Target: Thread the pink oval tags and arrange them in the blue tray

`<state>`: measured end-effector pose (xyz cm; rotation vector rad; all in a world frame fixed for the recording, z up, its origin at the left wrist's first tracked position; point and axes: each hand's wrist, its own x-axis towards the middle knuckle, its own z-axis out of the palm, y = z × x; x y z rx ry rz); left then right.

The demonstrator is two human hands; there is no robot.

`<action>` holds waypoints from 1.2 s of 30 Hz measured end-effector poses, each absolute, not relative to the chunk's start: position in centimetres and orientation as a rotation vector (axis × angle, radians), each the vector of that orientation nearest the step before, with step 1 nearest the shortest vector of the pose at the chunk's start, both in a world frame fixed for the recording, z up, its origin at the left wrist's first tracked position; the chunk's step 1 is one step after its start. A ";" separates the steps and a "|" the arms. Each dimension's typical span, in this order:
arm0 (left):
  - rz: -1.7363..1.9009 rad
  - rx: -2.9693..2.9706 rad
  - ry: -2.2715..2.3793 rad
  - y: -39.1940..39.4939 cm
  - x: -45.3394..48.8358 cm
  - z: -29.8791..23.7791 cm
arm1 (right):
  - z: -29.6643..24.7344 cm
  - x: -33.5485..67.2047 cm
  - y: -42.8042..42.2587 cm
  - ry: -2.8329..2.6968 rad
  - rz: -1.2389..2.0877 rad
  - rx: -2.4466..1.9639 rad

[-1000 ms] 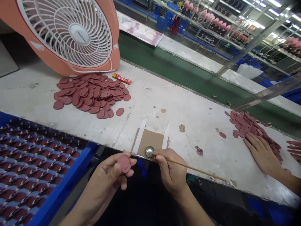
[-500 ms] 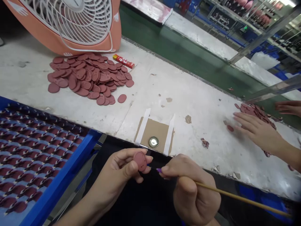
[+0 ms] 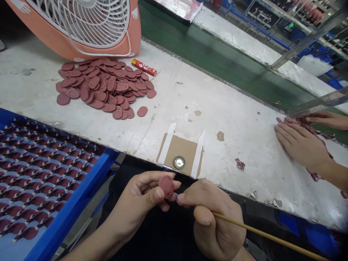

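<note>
My left hand point(image 3: 141, 201) pinches a small dark red oval piece point(image 3: 166, 186) between thumb and fingers, in front of the table edge. My right hand point(image 3: 214, 221) grips a thin wooden stick point(image 3: 261, 235); its purple tip touches the oval piece. Just beyond my hands, a metal bottle cap point(image 3: 179, 162) holding liquid sits on a cardboard square point(image 3: 181, 150) taped to the table.
A heap of red oval pieces point(image 3: 104, 87) lies before an orange fan point(image 3: 89, 25), with a red lighter point(image 3: 144, 67) beside it. A blue tray point(image 3: 81, 203) of rows of pieces is at left. Another person's hands point(image 3: 303, 145) rest on a second heap at right.
My right hand drew the stick back from the bottle cap and brought its tip to the oval piece in my left hand. The other person's hands shifted over their heap.
</note>
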<state>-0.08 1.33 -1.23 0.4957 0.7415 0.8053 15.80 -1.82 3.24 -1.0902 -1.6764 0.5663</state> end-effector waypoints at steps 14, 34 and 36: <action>0.845 0.456 0.879 1.8 -0.6 -1.9 | -1.2 17.6 -1.0 -1.591 0.378 -1.303; 0.812 0.487 0.843 1.5 -0.1 -1.6 | 1.4 16.5 -2.1 -1.542 0.543 -1.156; 0.808 0.491 0.837 1.5 -0.1 -1.5 | 1.6 16.3 -2.1 -1.564 0.557 -1.147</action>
